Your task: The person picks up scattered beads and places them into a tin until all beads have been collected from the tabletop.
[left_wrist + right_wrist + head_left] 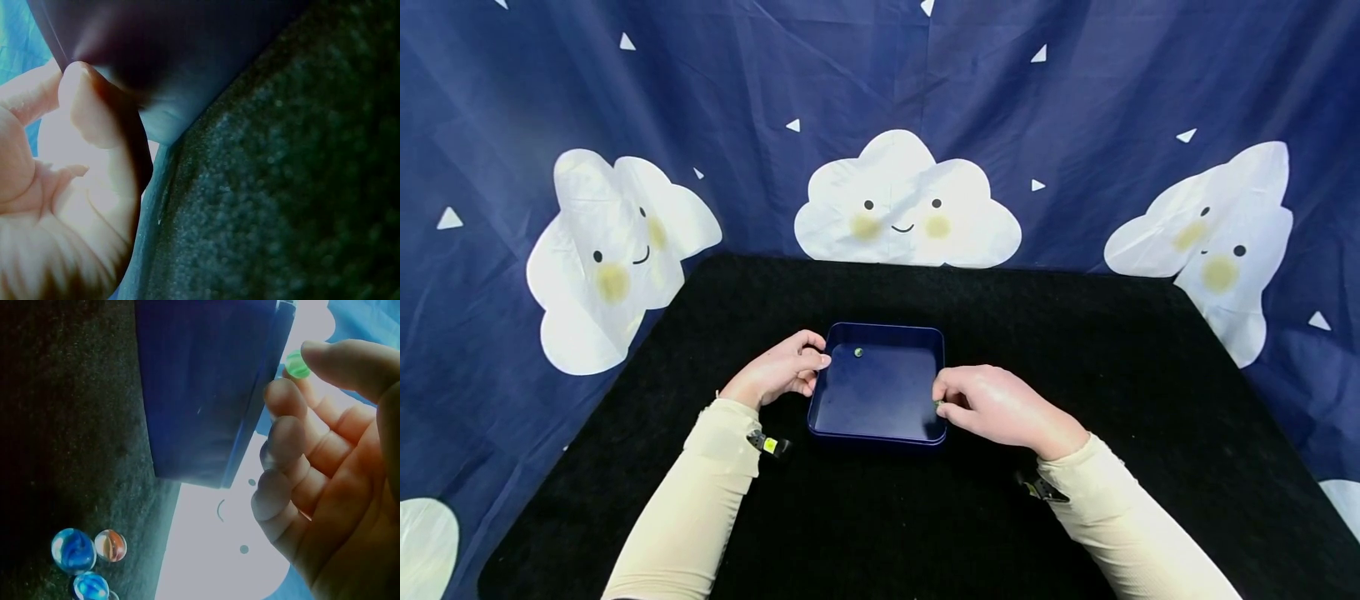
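Note:
A dark blue rectangular tray [880, 392] sits between both hands, a small greenish marble [858, 352] lying inside near its far left corner. My left hand [786, 365] grips the tray's left wall, thumb at the rim; the left wrist view has the thumb [84, 106] against the wall too. At the right rim, my right hand [1000, 408] pinches a green striped marble [297, 365] between thumb and index finger. Its other fingers are curled beside the tray's outer wall [200, 394].
In the right wrist view, a large blue marble [74, 550], an orange-and-clear marble [111, 545] and a smaller blue marble [91, 586] lie together on the black cloth [1075, 333]. Behind the table hangs a blue curtain [850, 75] with white clouds.

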{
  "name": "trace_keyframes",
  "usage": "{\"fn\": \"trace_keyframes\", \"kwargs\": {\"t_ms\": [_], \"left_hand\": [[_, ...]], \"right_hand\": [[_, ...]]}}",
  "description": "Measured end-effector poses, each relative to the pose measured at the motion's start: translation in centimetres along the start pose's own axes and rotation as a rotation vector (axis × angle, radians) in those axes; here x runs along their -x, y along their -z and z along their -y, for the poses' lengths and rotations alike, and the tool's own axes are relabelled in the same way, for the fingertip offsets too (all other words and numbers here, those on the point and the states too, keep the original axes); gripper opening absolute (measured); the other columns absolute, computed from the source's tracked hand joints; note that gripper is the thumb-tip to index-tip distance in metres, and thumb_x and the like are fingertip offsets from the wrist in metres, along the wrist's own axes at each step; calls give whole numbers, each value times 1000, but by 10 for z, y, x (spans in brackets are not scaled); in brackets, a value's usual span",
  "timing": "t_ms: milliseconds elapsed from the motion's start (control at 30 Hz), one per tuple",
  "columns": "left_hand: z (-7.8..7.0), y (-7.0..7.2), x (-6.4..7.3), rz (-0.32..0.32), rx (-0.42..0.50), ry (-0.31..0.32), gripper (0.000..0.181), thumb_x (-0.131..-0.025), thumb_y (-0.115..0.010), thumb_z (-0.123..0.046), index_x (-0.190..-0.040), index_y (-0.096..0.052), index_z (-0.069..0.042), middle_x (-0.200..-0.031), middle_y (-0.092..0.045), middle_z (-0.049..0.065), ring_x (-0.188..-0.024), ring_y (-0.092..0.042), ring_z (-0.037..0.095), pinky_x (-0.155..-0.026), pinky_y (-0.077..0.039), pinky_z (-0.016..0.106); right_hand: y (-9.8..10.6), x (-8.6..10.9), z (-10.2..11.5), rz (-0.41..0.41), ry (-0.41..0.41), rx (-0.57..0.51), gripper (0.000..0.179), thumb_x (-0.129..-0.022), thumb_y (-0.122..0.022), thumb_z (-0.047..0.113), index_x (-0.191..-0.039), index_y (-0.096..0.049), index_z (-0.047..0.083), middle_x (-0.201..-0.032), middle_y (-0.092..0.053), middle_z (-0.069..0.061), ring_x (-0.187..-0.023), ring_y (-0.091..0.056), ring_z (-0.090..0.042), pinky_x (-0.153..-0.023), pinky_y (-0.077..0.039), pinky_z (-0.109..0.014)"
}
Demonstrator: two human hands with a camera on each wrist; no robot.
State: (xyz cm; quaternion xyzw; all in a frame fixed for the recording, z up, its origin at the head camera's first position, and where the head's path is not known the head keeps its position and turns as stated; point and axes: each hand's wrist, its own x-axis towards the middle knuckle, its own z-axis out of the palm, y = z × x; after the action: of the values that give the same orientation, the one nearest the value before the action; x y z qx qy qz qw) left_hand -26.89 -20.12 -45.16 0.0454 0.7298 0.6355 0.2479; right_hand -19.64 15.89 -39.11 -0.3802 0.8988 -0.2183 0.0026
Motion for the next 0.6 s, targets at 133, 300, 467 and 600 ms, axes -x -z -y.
{"fn": "trace_keyframes", "kwargs": {"t_ms": [133,300,467,600], "left_hand": [[1,0,0,6,7,-5,47,-97,-65,-15,-131,-35,-2,-71,-51,4,-59,-56,15,-57,-53,27],[0,-1,2,6,8,-1,45,-97,-65,-15,-130,-36,-3,-71,-51,4,-58,-56,15,-57,-53,27],[-1,-1,2,8,6,-10,44,-98,-64,-16,-129,-36,-3,-71,-51,3,-58,-56,14,-56,-53,27],[0,-1,1,10,5,-15,45,-98,-64,-16,-129,-35,-2,-70,-50,3,-58,-55,14,-56,-52,27]], "right_hand": [[-1,-1,0,8,1,14,15,-90,-75,22,-92,-62,30,-77,-55,21,-70,-57,-5,-67,-47,-26],[-1,0,0,19,-18,8,15,-91,-74,22,-92,-62,30,-79,-55,20,-71,-58,-8,-67,-47,-27],[0,2,-4,12,-39,9,13,-92,-73,22,-93,-63,31,-79,-55,19,-71,-56,-6,-67,-47,-27],[1,6,-8,-3,-56,8,11,-93,-72,23,-93,-64,31,-79,-55,19,-71,-56,-6,-67,-47,-28]]}}
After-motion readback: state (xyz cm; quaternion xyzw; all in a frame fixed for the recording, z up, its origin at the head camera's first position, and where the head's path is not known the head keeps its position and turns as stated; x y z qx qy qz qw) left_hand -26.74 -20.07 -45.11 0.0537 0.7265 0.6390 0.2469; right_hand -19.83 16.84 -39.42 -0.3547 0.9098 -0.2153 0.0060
